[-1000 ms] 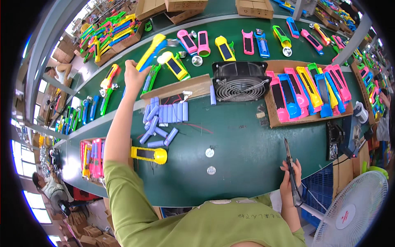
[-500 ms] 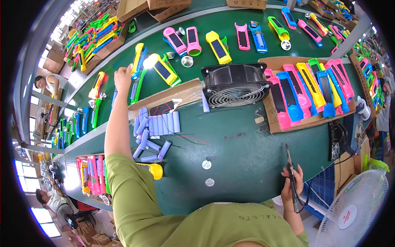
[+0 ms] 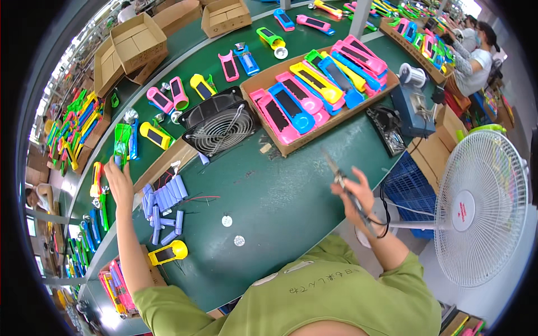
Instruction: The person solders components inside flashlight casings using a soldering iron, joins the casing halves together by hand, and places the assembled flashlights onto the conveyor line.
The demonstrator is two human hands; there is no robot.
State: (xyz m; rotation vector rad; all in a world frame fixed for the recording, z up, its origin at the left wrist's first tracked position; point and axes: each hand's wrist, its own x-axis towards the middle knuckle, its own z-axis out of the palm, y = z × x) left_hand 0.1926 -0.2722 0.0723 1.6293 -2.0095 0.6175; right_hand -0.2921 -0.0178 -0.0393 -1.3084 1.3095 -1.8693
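Left hand (image 3: 119, 182) stretched far out over the green table (image 3: 280, 196), fingers spread open, gripping nothing, just below a green case (image 3: 121, 143) lying lengthwise away. Right hand (image 3: 353, 193) closed around a soldering iron (image 3: 336, 171), tip slanting up-left, handle back toward the wrist.

I see a matt green table top (image 3: 280, 190), smooth and faintly scuffed. On it, the cylindrical cells (image 3: 165, 201) at the left look wrapped in smooth pale-blue plastic film. My right hand (image 3: 354, 193) grips a soldering iron (image 3: 342, 182) with a dull metal tip and a dark plastic handle. The far tray (image 3: 291, 147) is plain brown cardboard, holding glossy pink, blue and yellow plastic shells (image 3: 314, 89). The black fan (image 3: 219, 126) has a shiny wire-metal grille. My sleeve (image 3: 168, 302) is soft matt green cloth.
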